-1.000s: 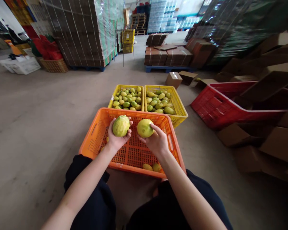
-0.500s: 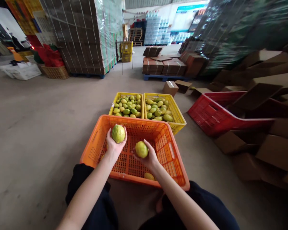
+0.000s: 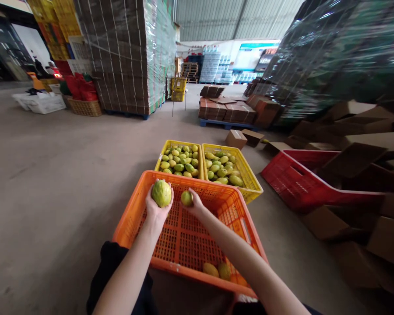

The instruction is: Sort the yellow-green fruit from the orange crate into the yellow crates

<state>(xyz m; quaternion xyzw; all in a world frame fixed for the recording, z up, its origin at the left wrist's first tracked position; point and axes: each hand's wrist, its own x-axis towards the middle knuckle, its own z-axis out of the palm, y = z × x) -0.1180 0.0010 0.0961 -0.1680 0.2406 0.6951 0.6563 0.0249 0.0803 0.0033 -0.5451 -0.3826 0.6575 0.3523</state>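
Note:
My left hand [image 3: 156, 209] grips a large pale green fruit [image 3: 161, 193] over the far edge of an orange crate [image 3: 131, 214]. My right hand [image 3: 194, 204] holds a smaller yellow-green fruit [image 3: 186, 198], stretched forward over the same far edge. Two fruits [image 3: 217, 270] lie in the orange crate's near right corner. Just beyond it stand two yellow crates, the left one [image 3: 160, 155] and the right one [image 3: 251, 177], each filled with several green and yellow fruits.
A red crate [image 3: 293, 186] and loose cardboard boxes [image 3: 354, 162] lie to the right. Wrapped pallets of flat cartons [image 3: 128, 57] stand at the back left, a low carton stack [image 3: 230, 111] behind the yellow crates. Bare concrete floor [image 3: 52, 175] spreads to the left.
My right hand has reached forward with its fruit toward the orange crate's far edge. The left hand kept its fruit roughly in place. The camera tilted upward.

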